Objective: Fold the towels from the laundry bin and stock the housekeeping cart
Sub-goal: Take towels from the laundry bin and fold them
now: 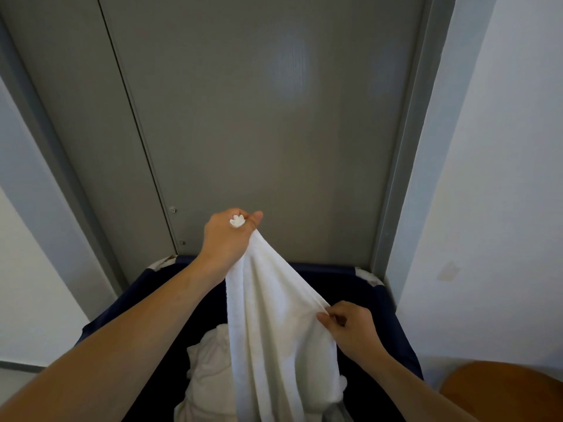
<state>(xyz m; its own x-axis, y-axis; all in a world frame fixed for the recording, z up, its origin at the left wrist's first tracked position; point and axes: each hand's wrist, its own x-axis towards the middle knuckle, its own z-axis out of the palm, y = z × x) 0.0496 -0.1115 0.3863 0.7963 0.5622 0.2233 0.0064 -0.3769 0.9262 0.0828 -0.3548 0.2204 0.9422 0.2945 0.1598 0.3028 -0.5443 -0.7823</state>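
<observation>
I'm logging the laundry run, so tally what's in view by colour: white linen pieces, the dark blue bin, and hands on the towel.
White: 2, the held towel and at least one crumpled piece of linen below it in the bin
Dark blue: 1, the laundry bin
Hands on the towel: 2, the left hand and the right hand
Total: 5

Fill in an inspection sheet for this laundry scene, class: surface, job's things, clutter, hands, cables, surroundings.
Surface: nothing seen; no table in view.
Job's things: white towel lifted above dark blue laundry bin; more white laundry inside.
Clutter: nothing seen.
Hands: left hand grips the towel's top; right hand pinches its edge lower down.
Cables: nothing seen.
Surroundings: grey door ahead, white wall on the right, brown rounded object at the lower right.
</observation>
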